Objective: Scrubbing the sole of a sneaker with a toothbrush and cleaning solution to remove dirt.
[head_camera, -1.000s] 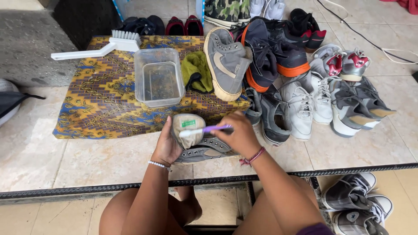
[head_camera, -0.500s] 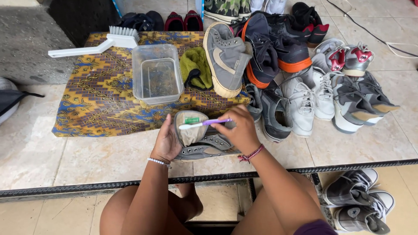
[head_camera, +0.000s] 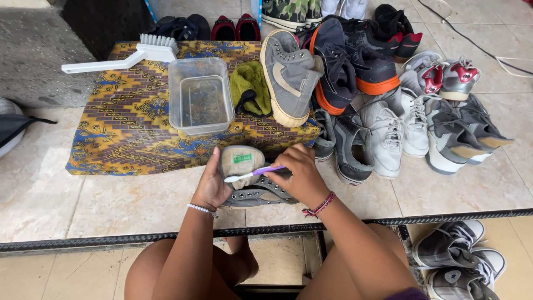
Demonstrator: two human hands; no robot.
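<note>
While our left hand (head_camera: 214, 186) stays clasped around the grey shoe (head_camera: 247, 178) on the tiled floor (head_camera: 111, 205), our right hand (head_camera: 300, 178) pinches the purple toothbrush (head_camera: 252, 174). Its bristles have slid left across the inner sole, so scrubbing continues.

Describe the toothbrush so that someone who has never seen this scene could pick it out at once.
Start at the patterned cloth spread on the tiled floor; just in front of its near edge both hands hold a grey shoe. The toothbrush lies across that shoe's pulled-up tongue, gripped by the right hand. It is small, with a purple handle and white head, unlike the long white scrubbing brush at the cloth's far corner.
</note>
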